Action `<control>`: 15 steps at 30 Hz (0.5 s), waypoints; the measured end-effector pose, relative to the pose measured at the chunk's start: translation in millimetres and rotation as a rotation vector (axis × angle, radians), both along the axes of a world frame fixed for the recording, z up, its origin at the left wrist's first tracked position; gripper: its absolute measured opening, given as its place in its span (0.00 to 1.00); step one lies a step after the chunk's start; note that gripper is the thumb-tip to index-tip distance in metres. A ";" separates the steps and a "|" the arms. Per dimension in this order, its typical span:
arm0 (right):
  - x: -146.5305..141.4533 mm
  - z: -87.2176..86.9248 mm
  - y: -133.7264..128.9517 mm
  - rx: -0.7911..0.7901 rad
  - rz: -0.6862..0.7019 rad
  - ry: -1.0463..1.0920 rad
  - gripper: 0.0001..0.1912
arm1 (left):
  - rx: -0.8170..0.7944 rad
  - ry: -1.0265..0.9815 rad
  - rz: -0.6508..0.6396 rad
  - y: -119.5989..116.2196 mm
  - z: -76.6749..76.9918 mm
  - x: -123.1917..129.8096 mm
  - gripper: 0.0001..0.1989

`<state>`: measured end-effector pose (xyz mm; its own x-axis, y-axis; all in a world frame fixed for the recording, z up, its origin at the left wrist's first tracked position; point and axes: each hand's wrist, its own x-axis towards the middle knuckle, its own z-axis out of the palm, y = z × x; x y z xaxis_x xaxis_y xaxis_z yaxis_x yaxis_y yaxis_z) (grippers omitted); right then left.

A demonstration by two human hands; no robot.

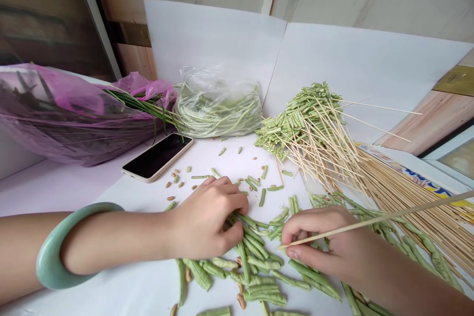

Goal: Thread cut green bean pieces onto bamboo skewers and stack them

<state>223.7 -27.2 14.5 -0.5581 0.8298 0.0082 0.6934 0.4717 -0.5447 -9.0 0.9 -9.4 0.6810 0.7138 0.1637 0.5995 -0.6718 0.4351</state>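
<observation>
Left hand (209, 219) low over the near end of the heap, closed narrow, fingertips (237, 202) pressed into the green bean pieces (255, 266), with any grip on a single piece hidden by the fingers. Pale green jade bangle (62, 247) loose around the left wrist. Right hand (318, 242) narrow too, pinching a long bamboo skewer (370, 222) between thumb and fingers, its point just past the fingertips, beside the heap and aimed toward the left hand.

Heap of green bean pieces near the front edge of the white-covered table (122, 286), right of centre, partly under both hands. Longer split pods (418, 252) trailing toward the right edge, just beside the right hand. Short cut bits (252, 182) and tan seeds (174, 180) scattered just behind the left hand.

Toward the back right corner, a mound of skewered beans (296, 123), its sticks fanning out toward a bundle of bare skewers (418, 207) along the right edge. Clear plastic bag of pale beans (218, 106) at the back edge, centre. Phone (157, 157) lying face up near the back left, just in front of that bag's left end. Purple plastic bag (70, 118) with green stalks (144, 108) poking out along the left edge.
</observation>
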 end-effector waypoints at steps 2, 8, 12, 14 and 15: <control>-0.3 -0.2 1.6 -0.036 -0.009 0.014 0.07 | -0.007 -0.011 -0.021 -0.1 -0.4 -0.2 0.07; -2.1 3.3 2.3 0.014 -0.031 0.135 0.08 | -0.075 -0.161 -0.179 -0.3 -4.0 -1.9 0.13; -5.8 3.2 -0.6 0.082 -0.023 0.233 0.07 | -0.095 -0.240 -0.221 -0.5 -4.6 -1.9 0.13; -7.2 3.6 -2.4 0.108 -0.016 0.260 0.07 | -0.084 -0.276 -0.223 -0.4 -3.0 -1.7 0.11; -7.6 3.8 -3.3 0.126 -0.008 0.278 0.08 | -0.082 -0.294 -0.223 -0.2 -1.9 -1.5 0.11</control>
